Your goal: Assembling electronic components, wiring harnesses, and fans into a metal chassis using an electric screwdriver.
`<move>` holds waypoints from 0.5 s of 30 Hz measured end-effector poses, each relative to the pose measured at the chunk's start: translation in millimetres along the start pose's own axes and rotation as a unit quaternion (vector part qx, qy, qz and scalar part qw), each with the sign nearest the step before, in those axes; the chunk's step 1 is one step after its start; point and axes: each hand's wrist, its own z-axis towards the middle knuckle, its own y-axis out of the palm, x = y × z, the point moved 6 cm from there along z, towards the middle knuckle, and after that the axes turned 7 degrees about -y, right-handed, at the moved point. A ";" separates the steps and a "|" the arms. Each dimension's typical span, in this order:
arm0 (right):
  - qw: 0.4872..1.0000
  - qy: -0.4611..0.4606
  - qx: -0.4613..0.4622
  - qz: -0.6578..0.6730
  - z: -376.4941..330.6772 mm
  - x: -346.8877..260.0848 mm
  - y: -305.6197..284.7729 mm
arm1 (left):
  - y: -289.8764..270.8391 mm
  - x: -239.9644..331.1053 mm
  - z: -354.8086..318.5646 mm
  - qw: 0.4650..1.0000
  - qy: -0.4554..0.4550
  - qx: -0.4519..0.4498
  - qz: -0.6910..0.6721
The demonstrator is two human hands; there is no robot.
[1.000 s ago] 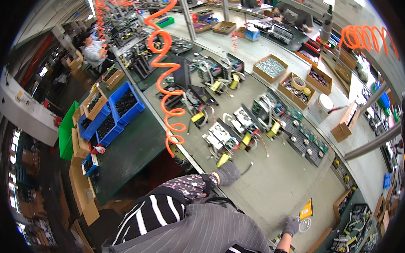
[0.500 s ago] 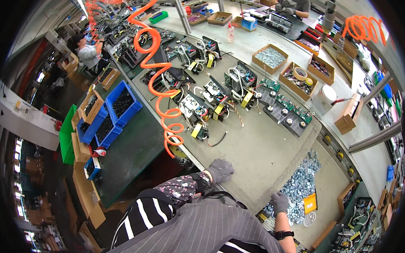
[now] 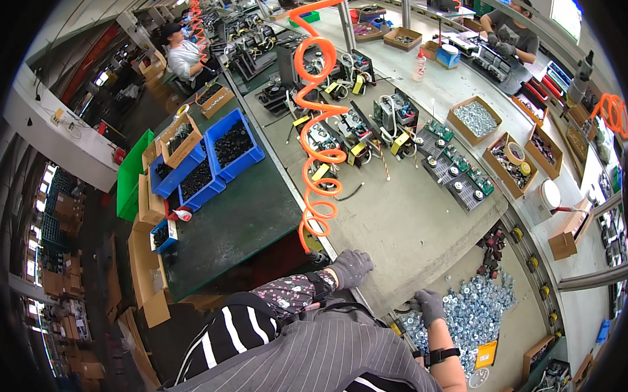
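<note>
My left hand (image 3: 351, 268), in a grey glove, rests with curled fingers on the left edge of a grey work board (image 3: 405, 227); what lies under the fingers is hidden. At the board's near right corner is my right hand (image 3: 428, 307), also gloved, its fingers closed at the edge. Just beside it spreads a heap of small shiny metal pieces (image 3: 470, 311), with a yellow tray (image 3: 485, 354) at its near end. Farther up, the board carries several wired electronic assemblies (image 3: 353, 136) and black slotted panels (image 3: 459, 180) with green circuit boards.
An orange coiled hose (image 3: 319, 154) hangs over the board's left side. Blue bins (image 3: 236, 147) of black parts stand on the dark green table (image 3: 232, 233). Cardboard boxes (image 3: 474, 119) line the bench at right. Two people (image 3: 185, 59) work farther off.
My view has swung left. The board has slid away from me relative to the bench, and dark red parts beyond the metal heap now show. Both hands stay at its edges.
</note>
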 end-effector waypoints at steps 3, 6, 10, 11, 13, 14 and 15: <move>0.999 -0.009 -0.002 -0.039 15.0 -4.3 6.1 | 4.8 -8.1 1.7 1.000 -0.019 0.021 -0.009; 0.998 -0.028 -0.032 -0.054 22.5 -16.3 30.8 | -1.7 -21.1 -2.9 0.999 -0.024 0.042 -0.014; 0.960 -0.061 -0.004 -0.272 31.4 -34.7 70.8 | -15.6 -39.9 -5.4 0.994 0.018 0.073 -0.079; 0.954 -0.045 -0.002 -0.295 37.9 -36.6 82.3 | -27.6 -40.3 -5.8 0.982 0.062 0.158 -0.084; 0.969 -0.126 -0.054 -0.206 40.0 -48.0 114.5 | -32.1 -52.6 0.8 0.985 0.071 0.136 -0.076; 0.958 -0.166 -0.093 -0.213 36.2 -56.1 122.5 | -34.7 -56.0 3.9 0.987 0.090 0.121 -0.062; 0.950 -0.185 -0.032 -0.251 32.8 -60.3 122.9 | -35.9 -59.7 5.0 0.989 0.095 0.105 -0.033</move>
